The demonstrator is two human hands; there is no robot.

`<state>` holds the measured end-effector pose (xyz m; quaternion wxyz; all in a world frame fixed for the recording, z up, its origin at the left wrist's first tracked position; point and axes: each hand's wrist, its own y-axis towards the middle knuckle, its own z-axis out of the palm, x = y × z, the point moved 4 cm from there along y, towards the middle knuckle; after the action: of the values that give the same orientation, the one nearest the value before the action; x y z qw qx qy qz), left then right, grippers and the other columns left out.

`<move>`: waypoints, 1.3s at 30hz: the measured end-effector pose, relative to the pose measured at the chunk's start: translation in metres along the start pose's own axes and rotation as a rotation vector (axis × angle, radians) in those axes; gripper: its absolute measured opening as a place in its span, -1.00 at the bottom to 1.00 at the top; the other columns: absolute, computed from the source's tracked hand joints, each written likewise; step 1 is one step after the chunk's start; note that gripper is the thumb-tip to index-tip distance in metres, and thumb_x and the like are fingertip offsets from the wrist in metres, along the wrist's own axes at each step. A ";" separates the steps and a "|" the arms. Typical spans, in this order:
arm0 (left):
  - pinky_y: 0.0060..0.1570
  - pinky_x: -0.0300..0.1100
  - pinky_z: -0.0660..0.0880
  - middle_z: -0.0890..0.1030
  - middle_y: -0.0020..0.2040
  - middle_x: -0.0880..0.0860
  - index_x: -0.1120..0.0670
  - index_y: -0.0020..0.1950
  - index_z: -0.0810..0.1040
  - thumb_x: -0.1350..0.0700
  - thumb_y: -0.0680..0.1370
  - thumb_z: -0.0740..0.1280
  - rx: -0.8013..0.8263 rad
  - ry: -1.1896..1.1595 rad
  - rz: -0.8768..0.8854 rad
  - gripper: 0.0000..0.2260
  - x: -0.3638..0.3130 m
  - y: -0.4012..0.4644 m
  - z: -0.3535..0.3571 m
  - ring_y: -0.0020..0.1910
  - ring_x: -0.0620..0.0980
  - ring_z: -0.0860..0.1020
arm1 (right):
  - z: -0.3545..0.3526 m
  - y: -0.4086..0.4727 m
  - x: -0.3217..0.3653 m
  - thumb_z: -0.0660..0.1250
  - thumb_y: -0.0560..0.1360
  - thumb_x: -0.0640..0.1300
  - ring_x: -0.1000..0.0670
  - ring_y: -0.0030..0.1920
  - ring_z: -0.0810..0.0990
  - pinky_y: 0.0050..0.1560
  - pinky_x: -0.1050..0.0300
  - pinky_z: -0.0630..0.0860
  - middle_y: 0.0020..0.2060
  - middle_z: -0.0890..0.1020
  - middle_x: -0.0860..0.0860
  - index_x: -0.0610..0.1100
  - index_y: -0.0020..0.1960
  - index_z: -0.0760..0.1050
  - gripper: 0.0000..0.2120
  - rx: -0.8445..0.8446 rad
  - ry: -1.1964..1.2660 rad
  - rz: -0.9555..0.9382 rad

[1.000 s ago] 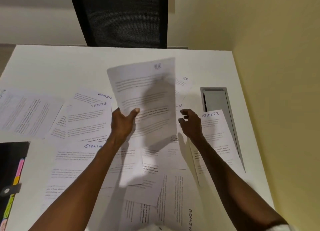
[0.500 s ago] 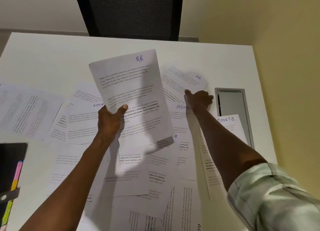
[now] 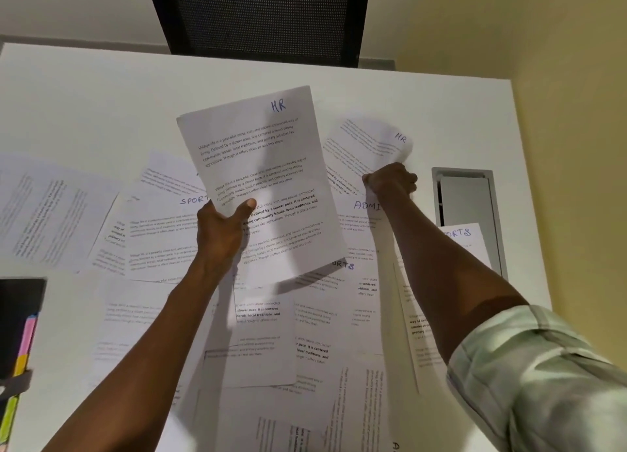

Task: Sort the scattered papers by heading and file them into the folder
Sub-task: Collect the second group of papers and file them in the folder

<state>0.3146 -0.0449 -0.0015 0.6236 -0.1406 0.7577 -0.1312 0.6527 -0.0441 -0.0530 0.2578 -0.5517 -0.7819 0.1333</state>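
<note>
1. The table [image 3: 101,88] is strewn with scattered papers [image 3: 264,336]; the folder [image 3: 18,329] lies at its left edge, well apart from both hands.
2. Your left hand [image 3: 220,231] holds up an HR sheet [image 3: 258,166], thumb pinched on its face; keep it steady and flat as the stack's base.
3. Your right hand [image 3: 390,181], arm stretched far, grips a second HR sheet [image 3: 366,142], which curls. Lift it clear, then lay it squarely on the first.

Two sheets headed HR [image 3: 261,180] [image 3: 368,146] are up in two hands [image 3: 220,227] [image 3: 390,181]. One folder [image 3: 18,326] lies there. Loose papers [image 3: 264,339] overlap beyond counting.
</note>
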 end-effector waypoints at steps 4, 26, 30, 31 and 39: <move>-0.54 -0.50 0.37 0.54 -0.47 -0.32 -0.12 -0.04 0.52 0.09 0.52 0.48 -0.002 -0.008 -0.021 -0.83 -0.004 -0.003 -0.003 -0.54 -0.35 0.48 | -0.001 0.002 0.001 0.43 0.46 -0.11 -0.16 0.15 0.60 0.18 -0.03 0.57 0.18 0.59 -0.17 -0.29 0.27 0.45 -0.55 0.048 0.397 -0.108; -0.07 -0.24 0.47 0.64 0.01 -0.03 0.05 0.21 0.55 0.10 0.53 0.47 -0.044 -0.016 0.143 -0.73 -0.064 -0.079 -0.030 -0.02 0.03 0.61 | -0.235 -0.180 -0.003 0.52 0.40 -0.10 -0.22 0.04 0.61 0.09 -0.13 0.58 0.01 0.65 -0.20 -0.34 0.09 0.50 -0.59 -0.289 0.891 -0.800; -0.01 -0.14 0.47 0.62 0.09 0.04 0.15 0.31 0.53 0.12 0.54 0.46 -0.080 0.001 0.151 -0.64 -0.078 -0.095 -0.039 0.01 0.07 0.58 | -0.261 -0.224 -0.021 0.55 0.38 -0.07 -0.12 0.14 0.60 0.21 -0.05 0.54 0.09 0.64 -0.12 -0.29 0.17 0.50 -0.52 -0.248 0.838 -0.862; 0.00 -0.13 0.47 0.61 0.09 0.06 0.16 0.31 0.53 0.13 0.54 0.45 -0.072 -0.006 0.153 -0.64 -0.082 -0.099 -0.040 0.02 0.07 0.58 | -0.265 -0.233 -0.026 0.56 0.37 -0.06 -0.08 0.12 0.62 0.18 0.00 0.57 0.07 0.66 -0.07 -0.24 0.16 0.52 -0.53 -0.205 0.836 -0.861; -0.32 -0.22 0.56 0.71 -0.22 -0.06 0.06 0.07 0.62 0.13 0.51 0.50 0.290 0.066 0.122 -0.83 -0.102 -0.137 -0.029 -0.29 -0.07 0.66 | -0.240 -0.274 -0.068 0.60 0.31 -0.17 0.07 -0.13 0.72 -0.15 0.18 0.63 -0.11 0.73 0.09 -0.11 0.11 0.60 -0.60 0.142 0.839 -0.751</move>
<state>0.3115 -0.1327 0.1474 0.6190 0.0015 0.7580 -0.2054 0.5844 -0.2233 0.2640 0.6127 -0.2227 -0.7442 -0.1457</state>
